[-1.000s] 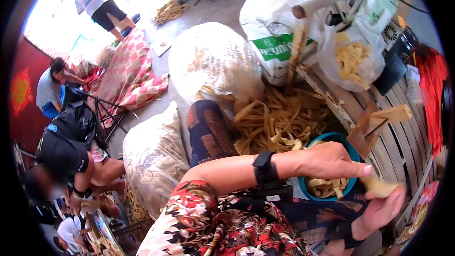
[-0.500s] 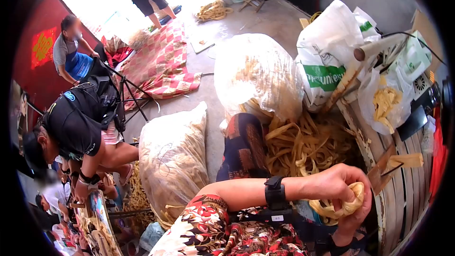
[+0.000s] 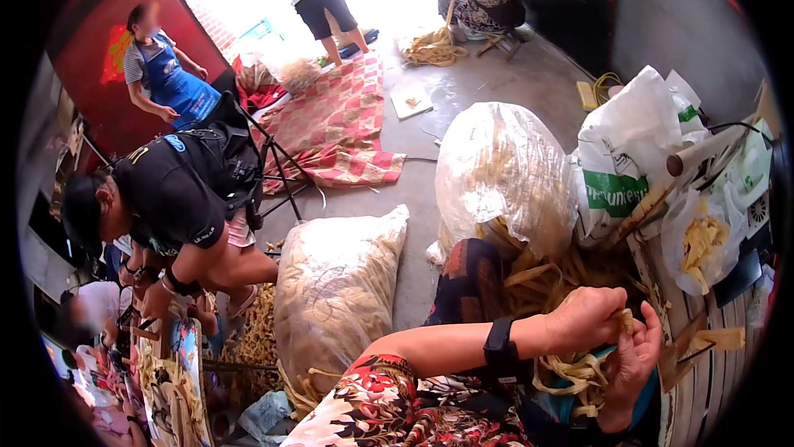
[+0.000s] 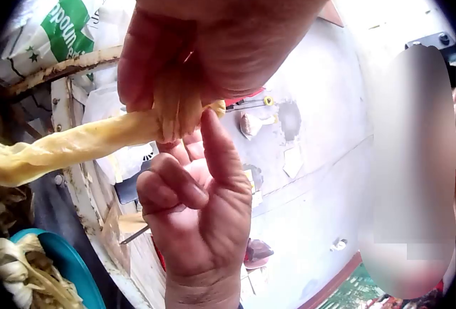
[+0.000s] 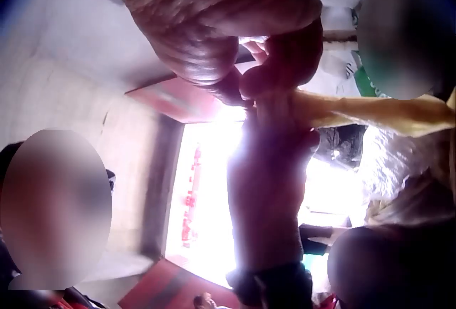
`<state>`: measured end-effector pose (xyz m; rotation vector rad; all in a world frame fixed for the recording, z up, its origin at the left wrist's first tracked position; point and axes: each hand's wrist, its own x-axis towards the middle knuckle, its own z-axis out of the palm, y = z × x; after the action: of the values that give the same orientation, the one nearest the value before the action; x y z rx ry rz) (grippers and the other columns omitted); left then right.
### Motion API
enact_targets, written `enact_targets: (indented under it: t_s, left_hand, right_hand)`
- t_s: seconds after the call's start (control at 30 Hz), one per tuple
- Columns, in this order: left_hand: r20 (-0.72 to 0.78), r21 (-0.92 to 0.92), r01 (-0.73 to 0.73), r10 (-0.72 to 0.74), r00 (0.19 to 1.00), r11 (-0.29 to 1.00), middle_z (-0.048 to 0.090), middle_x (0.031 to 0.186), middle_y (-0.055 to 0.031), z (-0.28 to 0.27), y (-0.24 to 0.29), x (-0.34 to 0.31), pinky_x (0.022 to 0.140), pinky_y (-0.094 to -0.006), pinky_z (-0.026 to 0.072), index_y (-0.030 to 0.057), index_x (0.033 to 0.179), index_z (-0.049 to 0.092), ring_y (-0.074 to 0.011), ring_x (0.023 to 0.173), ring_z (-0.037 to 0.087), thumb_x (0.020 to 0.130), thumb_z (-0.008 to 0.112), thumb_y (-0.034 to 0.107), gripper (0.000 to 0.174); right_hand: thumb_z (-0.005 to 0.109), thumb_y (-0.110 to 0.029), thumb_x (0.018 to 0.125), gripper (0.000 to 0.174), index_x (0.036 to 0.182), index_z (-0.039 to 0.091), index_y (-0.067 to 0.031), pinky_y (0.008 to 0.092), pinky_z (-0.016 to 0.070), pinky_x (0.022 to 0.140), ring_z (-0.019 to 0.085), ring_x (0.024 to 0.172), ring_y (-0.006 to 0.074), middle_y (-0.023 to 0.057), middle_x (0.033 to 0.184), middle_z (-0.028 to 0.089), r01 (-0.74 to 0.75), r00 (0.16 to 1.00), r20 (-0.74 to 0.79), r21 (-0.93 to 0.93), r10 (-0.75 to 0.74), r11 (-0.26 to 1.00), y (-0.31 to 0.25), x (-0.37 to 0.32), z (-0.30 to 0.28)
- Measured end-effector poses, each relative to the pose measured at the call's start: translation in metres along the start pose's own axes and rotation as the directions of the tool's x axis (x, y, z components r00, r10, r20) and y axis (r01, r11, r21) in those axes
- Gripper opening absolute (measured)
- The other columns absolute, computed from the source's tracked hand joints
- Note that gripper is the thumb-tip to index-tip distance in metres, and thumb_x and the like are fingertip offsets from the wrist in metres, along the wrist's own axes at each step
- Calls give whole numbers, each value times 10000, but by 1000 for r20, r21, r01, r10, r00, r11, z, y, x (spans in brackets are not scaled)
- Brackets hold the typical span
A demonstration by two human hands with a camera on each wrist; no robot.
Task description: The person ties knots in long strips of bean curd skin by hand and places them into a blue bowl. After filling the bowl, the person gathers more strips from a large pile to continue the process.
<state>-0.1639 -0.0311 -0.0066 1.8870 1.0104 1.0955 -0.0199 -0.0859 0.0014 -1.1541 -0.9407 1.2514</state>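
My left hand (image 3: 583, 319) pinches a folded part of a yellow strip (image 3: 627, 321), and my right hand (image 3: 637, 360) meets it from the right. In the left wrist view, the strip (image 4: 92, 142) runs leftward from the folds under my left hand (image 4: 214, 31). My right hand (image 4: 203, 209) has its thumb and a finger at the folds, the other fingers curled in. From the right wrist, my right hand (image 5: 228, 31) pinches the strip (image 5: 370, 110) against my left hand (image 5: 267, 188). A teal basin (image 4: 68, 255) of similar strips stands below.
A filled sack (image 3: 335, 290) and a bulging clear bag (image 3: 504, 178) stand on the floor beyond my arm. To the right is a slatted bench (image 3: 728, 364) with a plastic bag (image 3: 703, 240) of strips. Several people are at the left and back.
The head view has swung so the room sits further right and lower. My hands have moved from a looped strip between them to a small folded part, held close together.
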Motion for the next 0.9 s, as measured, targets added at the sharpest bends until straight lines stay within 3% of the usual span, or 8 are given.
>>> enact_targets:
  t_s: [0.13, 0.3, 0.47, 0.53, 0.63, 0.8, 0.87, 0.9]
  left_hand:
    - [25, -14, 2, -2, 1000, 1000, 559, 692, -194, 2, -2, -5, 530, -402, 447, 20, 743, 519, -388, 645, 565, 740, 655, 167, 199]
    - [350, -385, 193, -51, 935, 903, 578, 709, -59, -11, 25, -4, 583, -278, 440, -3, 1069, 507, -127, 664, 569, 776, 637, 100, 337]
    - [524, -712, 520, -135, 841, 471, 586, 756, -30, 14, 18, -4, 606, -219, 425, 8, 1019, 493, -75, 708, 546, 815, 634, 77, 258]
    - [593, -576, 532, -132, 795, 621, 588, 753, -31, 6, 27, -6, 557, -228, 429, 13, 1011, 519, -82, 668, 553, 849, 630, 174, 254]
    - [855, -345, 770, -159, 494, 537, 560, 683, -11, -3, 34, -8, 487, -222, 415, 29, 920, 603, -85, 555, 520, 901, 541, 397, 373]
    - [761, -302, 720, -297, 577, 625, 526, 643, 6, -5, 27, -10, 498, -221, 391, 38, 901, 632, -70, 565, 485, 878, 587, 392, 357]
    - [568, -139, 456, -307, 764, 879, 586, 683, -11, 3, 11, -11, 527, -273, 428, 7, 996, 634, -78, 611, 523, 865, 597, 385, 401]
    - [425, -119, 333, -255, 869, 935, 576, 614, -150, 5, 10, -12, 524, -392, 446, -7, 816, 628, -262, 561, 589, 825, 601, 427, 435]
  right_hand:
    - [576, -68, 869, 500, 1296, 337, 30, 152, 294, 375, 399, 433, 22, 85, 925, 602, -55, 999, 6, 83, 54, 995, -3, -2, 3]
    - [509, -30, 865, 447, 1274, 350, 55, 162, 342, 365, 420, 388, 45, 134, 932, 608, -295, 954, 125, 551, 272, 781, 4, -10, -33]
    - [471, 9, 843, 488, 1310, 331, 31, 185, 391, 347, 455, 376, 94, 204, 922, 602, -299, 951, 298, 813, 83, 501, -9, -40, -42]
    - [465, 14, 843, 484, 1308, 335, 22, 197, 418, 351, 487, 389, 125, 213, 888, 604, -173, 984, 143, 683, 102, 710, -11, -42, -42]
    - [486, -26, 832, 433, 1248, 380, 27, 213, 457, 395, 553, 478, 143, 185, 884, 607, -115, 992, 8, 415, 123, 903, -14, -41, -35]
    - [494, -183, 864, 387, 1188, 423, 17, 220, 450, 453, 545, 498, 141, 125, 885, 582, -54, 998, 49, 309, 41, 949, -21, -34, -19]
    - [490, -286, 918, 390, 1173, 441, 5, 215, 446, 453, 553, 526, 127, 92, 868, 563, -115, 983, -125, 141, 133, 983, -12, -31, -26]
    - [485, -327, 928, 386, 1134, 470, -1, 213, 447, 456, 558, 545, 123, 77, 850, 564, -140, 988, -66, 39, 142, 989, -6, -31, -36]
